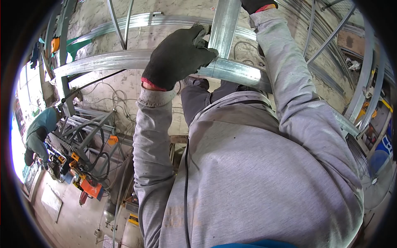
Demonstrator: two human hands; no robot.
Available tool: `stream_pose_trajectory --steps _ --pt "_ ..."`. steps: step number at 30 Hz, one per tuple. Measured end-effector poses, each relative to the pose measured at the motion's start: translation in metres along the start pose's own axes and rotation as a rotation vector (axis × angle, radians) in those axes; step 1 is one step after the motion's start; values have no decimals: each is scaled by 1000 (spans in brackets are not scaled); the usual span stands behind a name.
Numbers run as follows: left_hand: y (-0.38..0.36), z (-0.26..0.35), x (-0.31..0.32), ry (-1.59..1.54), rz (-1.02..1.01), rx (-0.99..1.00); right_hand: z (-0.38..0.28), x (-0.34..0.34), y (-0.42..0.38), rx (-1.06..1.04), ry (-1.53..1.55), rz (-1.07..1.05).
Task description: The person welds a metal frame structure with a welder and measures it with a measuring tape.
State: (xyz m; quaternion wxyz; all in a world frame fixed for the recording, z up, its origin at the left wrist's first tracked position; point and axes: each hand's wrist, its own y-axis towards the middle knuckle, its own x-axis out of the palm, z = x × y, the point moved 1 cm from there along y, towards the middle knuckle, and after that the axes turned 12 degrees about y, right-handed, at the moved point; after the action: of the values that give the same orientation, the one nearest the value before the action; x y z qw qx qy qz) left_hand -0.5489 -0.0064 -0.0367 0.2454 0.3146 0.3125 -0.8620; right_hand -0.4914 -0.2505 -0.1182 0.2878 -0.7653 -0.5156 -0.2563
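My left hand [175, 58], in a dark glove with a red cuff edge, is closed over a long shiny metal beam [103, 61] that runs across in front of me. Its fingertips reach the joint where a second, flat metal channel [225, 27] meets the beam and runs away toward the top edge. My right hand [259, 5], also gloved, is at the top edge beside that channel. Most of it is cut off, so its fingers and anything in them are hidden.
Another person [41, 128] bends at the left near a metal frame stand [89, 128] and several yellow-black power tools [76, 165]. Cables [115, 99] trail over the concrete floor. Metal bars [326, 45] surround me, and a round fan-like guard [376, 182] stands at right.
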Motion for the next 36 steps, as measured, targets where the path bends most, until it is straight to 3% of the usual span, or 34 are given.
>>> stream_pose_trajectory --steps 4,23,26,32,34,36 --pt "0 4 -3 -45 -42 -81 1 0 -1 1 -2 24" --pt "-1 -2 2 -117 -16 -104 -1 1 -2 2 -40 -10" --pt "1 -6 2 -92 13 8 -2 3 -2 10 -42 1" --pt "4 -19 -17 -45 -158 -46 -1 -2 0 9 -41 -7" --pt "5 -30 -19 586 222 811 -1 3 -2 9 -73 36" --pt "7 -41 -12 580 271 825 -2 4 -4 0 -92 35"
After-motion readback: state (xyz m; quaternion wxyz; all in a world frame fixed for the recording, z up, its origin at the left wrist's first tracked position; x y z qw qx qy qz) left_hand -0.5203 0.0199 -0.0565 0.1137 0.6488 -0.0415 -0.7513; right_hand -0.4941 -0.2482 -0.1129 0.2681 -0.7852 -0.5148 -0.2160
